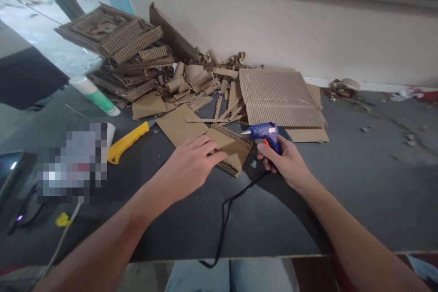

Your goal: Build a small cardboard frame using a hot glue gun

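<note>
My right hand (pixel 285 162) grips a blue glue gun (pixel 266 131) by its handle, a finger near the orange trigger. Its metal nozzle points left, just above the ridged strip on the far edge of a small cardboard piece (pixel 236 148). A second ridged strip runs along that piece's near edge. My left hand (pixel 193 162) is closed at the left side of the piece, thumb and fingers bent over it; the fingertips are partly hidden. Beneath and behind lies a flat cardboard sheet (pixel 178 123), with a thin corrugated strip (pixel 205 120) across it.
A yellow cutter (pixel 130 140) and a white-green bottle (pixel 96 96) lie at the left, beside a blurred-out object (pixel 73 162). Stacked cardboard frames (pixel 126 50), scraps and a large corrugated sheet (pixel 277 98) stand toward the wall. The gun's black cord (pixel 224 219) hangs over the front edge.
</note>
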The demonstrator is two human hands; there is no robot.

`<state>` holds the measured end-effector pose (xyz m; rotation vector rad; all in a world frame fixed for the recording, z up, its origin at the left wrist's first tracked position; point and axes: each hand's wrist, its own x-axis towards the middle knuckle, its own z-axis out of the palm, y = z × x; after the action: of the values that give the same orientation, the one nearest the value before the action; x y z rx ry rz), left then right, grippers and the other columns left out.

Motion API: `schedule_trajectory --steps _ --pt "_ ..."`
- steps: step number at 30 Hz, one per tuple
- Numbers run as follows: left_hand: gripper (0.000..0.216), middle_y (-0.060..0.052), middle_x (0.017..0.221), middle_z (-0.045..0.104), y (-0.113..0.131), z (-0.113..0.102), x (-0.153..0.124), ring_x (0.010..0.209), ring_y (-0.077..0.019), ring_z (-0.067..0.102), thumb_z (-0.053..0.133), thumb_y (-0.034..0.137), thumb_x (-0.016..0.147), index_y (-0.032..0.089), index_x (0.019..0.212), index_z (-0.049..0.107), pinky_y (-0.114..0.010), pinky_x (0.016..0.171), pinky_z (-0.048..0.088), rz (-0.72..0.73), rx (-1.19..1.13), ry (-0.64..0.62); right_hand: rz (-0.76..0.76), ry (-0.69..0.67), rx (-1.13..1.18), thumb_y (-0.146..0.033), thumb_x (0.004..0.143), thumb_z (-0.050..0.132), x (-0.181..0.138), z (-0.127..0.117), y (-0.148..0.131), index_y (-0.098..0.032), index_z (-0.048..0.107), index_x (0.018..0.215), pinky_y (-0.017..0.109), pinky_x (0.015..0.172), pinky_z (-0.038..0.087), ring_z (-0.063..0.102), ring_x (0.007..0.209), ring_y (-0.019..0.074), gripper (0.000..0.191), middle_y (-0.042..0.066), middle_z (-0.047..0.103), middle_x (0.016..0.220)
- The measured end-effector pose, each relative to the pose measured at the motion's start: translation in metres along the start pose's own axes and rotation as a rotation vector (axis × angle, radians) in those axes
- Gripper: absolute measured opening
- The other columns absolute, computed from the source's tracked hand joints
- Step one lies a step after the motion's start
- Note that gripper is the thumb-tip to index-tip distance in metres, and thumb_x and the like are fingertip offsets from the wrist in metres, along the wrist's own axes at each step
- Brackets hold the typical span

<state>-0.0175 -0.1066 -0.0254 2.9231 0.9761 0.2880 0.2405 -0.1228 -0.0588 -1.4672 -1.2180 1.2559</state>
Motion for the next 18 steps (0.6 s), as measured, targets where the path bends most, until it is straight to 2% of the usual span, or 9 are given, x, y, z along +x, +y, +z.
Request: schedule_trajectory --steps 3,7,12,18 --pt "0.022 -0.007 0.108 0.064 0.004 0.007 0.002 0.105 -0.0226 0.055 0.049 0.025 0.099 0.022 0.114 0.065 -0.037 0.092 0.043 0.036 -0.090 -0.006 -0.003 0.001 0.000 -0.056 0.076 0.073 0.000 0.000 0.002 -0.020 0.053 0.088 0.019 0.035 0.035 0.051 0.044 0.0076 0.043 -0.001 0.064 0.069" --pt "0.023 -0.007 0.107 0.063 0.011 0.019 0.004 0.104 -0.0223 0.054 0.048 0.019 0.099 0.023 0.112 0.066 -0.037 0.090 0.042 -0.012 -0.161 -0.010 -0.005 0.003 -0.005 -0.057 0.074 0.074 0.000 0.000 0.002 -0.020 0.052 0.087 0.019 0.035 0.035 0.051 0.043 0.0080 0.044 -0.002 0.064 0.067" --pt "0.021 -0.007 0.105 0.063 0.012 0.019 0.007 0.101 -0.0224 0.055 0.052 0.028 0.098 0.024 0.108 0.070 -0.038 0.089 0.042 -0.114 -0.320 -0.026 -0.017 -0.008 -0.016 -0.056 0.075 0.074 0.001 -0.001 0.003 -0.020 0.053 0.088 0.019 0.035 0.036 0.051 0.044 0.0083 0.043 -0.002 0.063 0.067" --pt "0.020 -0.006 0.101 0.063 0.012 0.019 0.009 0.099 -0.0230 0.055 0.054 0.028 0.097 0.025 0.103 0.073 -0.039 0.088 0.040 -0.118 -0.305 -0.029 -0.016 -0.003 -0.024 -0.058 0.074 0.073 0.001 -0.001 0.004 -0.021 0.053 0.087 0.020 0.035 0.035 0.051 0.044 0.0086 0.044 -0.002 0.062 0.066"
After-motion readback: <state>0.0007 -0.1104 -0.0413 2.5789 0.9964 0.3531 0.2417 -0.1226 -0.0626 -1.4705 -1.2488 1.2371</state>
